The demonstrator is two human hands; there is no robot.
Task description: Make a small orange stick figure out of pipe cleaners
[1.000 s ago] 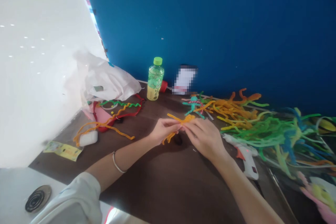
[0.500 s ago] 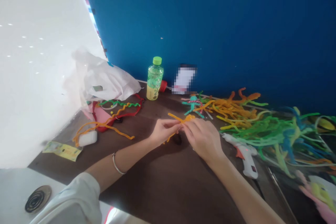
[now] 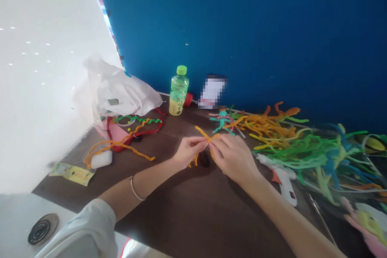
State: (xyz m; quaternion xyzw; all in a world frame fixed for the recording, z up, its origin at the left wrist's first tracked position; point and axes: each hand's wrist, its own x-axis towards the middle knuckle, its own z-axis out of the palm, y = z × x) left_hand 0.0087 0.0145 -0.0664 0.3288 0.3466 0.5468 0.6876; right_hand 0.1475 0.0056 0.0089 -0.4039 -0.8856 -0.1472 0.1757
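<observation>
Both hands meet above the middle of the brown table [image 3: 187, 217], pinching orange pipe cleaners [image 3: 202, 132]. My left hand [image 3: 189, 151] is closed on them from the left, thumb and index finger together. My right hand [image 3: 234, 155] closes on them from the right, its fingertips touching those of the left. One orange end sticks up between the hands, and other ends hang below the fingers. The palms hide the rest. Just behind lies a small turquoise pipe-cleaner figure [image 3: 223, 119] with a pink-striped twist around it.
Piles of orange pipe cleaners [image 3: 269, 125] and green pipe cleaners [image 3: 308, 147] spread along the right. A white glue gun [image 3: 286, 183] lies near my right forearm. A drink bottle [image 3: 179, 92] and a phone [image 3: 212, 92] stand at the back; a plastic bag [image 3: 127, 92] and a white case [image 3: 102, 159] are left.
My fingers have shifted slightly on the orange pipe cleaners. Less orange shows above my right fingers, and more hangs beneath the hands. Things on the table stay put.
</observation>
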